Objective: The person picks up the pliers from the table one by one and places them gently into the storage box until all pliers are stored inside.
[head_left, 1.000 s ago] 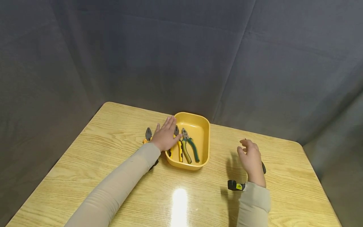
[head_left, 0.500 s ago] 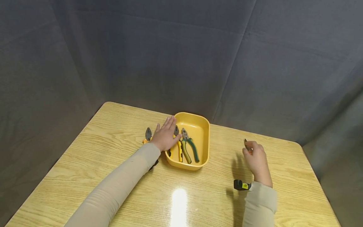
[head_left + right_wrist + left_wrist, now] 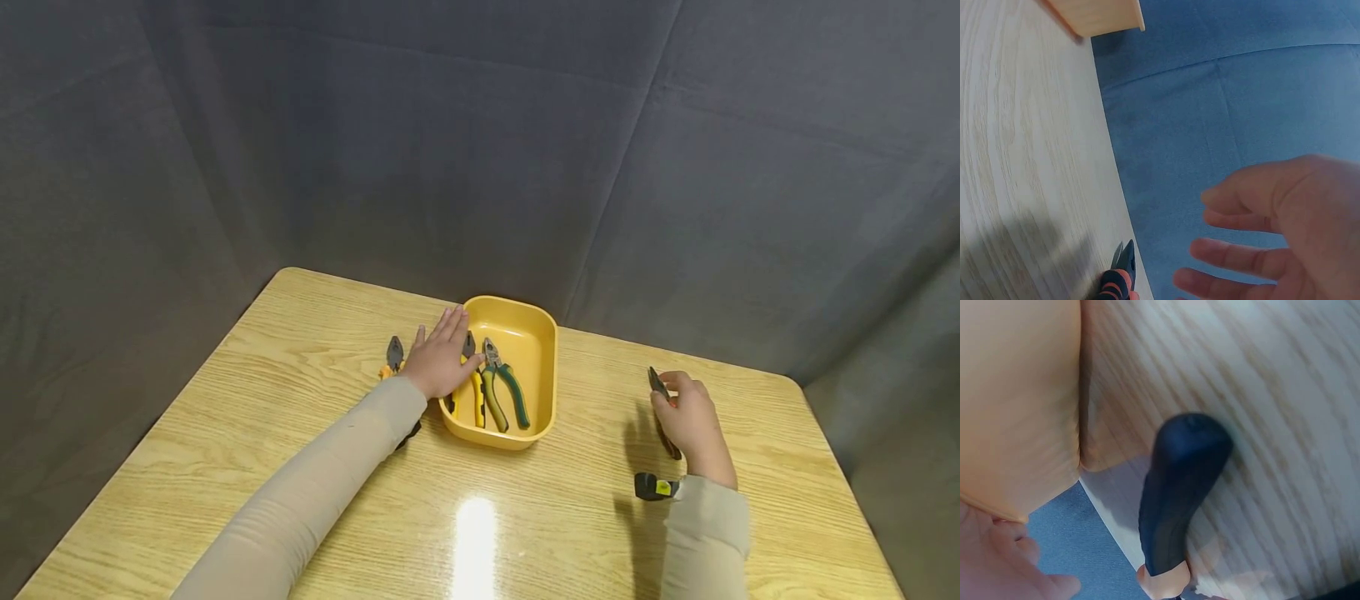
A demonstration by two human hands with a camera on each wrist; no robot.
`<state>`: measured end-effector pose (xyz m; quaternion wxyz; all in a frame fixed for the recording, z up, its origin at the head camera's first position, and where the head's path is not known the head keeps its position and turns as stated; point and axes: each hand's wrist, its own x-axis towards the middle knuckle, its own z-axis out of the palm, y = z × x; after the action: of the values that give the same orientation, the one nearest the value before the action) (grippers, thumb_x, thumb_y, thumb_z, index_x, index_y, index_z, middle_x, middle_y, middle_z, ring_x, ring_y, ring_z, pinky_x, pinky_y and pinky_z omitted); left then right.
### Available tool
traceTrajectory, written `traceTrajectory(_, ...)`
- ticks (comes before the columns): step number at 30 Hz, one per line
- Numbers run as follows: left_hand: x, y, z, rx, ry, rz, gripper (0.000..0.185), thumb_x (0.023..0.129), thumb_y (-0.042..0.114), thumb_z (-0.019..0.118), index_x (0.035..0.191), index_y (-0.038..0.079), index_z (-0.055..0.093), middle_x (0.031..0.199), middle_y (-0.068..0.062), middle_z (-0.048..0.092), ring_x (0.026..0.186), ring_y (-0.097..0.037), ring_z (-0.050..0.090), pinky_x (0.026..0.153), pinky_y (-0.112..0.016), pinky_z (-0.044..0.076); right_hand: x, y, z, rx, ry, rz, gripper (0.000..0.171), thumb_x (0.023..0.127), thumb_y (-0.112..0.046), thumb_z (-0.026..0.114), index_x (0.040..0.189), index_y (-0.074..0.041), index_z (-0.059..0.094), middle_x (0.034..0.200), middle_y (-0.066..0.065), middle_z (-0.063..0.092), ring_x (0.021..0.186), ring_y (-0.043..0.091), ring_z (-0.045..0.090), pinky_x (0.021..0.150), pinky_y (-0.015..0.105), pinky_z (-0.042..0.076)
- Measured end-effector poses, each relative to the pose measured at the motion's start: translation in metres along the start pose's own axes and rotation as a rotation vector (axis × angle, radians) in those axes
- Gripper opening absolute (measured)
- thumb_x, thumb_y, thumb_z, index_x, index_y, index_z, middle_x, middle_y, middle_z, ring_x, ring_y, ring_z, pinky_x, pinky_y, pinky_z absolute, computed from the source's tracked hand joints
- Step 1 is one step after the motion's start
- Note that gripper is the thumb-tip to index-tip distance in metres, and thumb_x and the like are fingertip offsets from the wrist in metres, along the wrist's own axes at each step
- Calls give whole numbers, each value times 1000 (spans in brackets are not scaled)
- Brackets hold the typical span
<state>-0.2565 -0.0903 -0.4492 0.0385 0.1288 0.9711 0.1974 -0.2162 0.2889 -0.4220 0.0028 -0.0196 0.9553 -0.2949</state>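
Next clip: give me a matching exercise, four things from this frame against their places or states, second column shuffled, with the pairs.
Things:
1. green-handled pliers
2. left hand
3. right hand
4. pliers with orange grip

Places or states:
A. on the table, left of the tray
B. over pliers at the table's right side
C. lying inside the yellow tray
D. resting flat on the tray's left rim

Pairs: 1-C, 2-D, 3-B, 4-A

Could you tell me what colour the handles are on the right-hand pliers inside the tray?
Green, on the pliers in the yellow tray; the head view shows it best.
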Motion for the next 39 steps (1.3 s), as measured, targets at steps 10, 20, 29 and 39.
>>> traceTrajectory(10, -1, 0, -3, -7, 1, 0, 79, 107, 51, 40, 164, 6, 6, 171, -8, -2, 156, -23, -4, 122, -59, 5, 5, 5, -4, -12, -39, -13, 46, 108, -12, 38, 146, 13, 36, 138, 41, 38, 116, 55, 49, 91, 63, 46)
traceTrajectory(20, 7, -7, 5, -13, 8, -1, 80, 107, 54, 39, 164, 10, 4, 171, -7, -2, 156, -20, -6, 123, -59, 3, 8, 9, -9, -45, -68, -3, 45, 107, -8, 33, 145, 14, 35, 137, 43, 38, 120, 58, 46, 94, 66, 43)
traceTrajectory(29, 7, -5, 4, -2, 2, -2, 81, 107, 54, 39, 164, 9, 3, 171, -7, -1, 156, -22, -5, 123, -58, 3, 8, 14, -9, -53, -98, 18, 46, 106, -6, 32, 147, 14, 33, 137, 43, 37, 122, 59, 44, 96, 66, 42)
traceTrajectory(39, 6, -1, 2, -4, -1, -4, 80, 107, 53, 39, 164, 9, 3, 171, -6, -3, 156, -22, -6, 123, -58, 3, 10, 24, -11, -99, -113, 41, 45, 104, -3, 35, 143, 19, 35, 135, 47, 40, 122, 61, 43, 100, 67, 39)
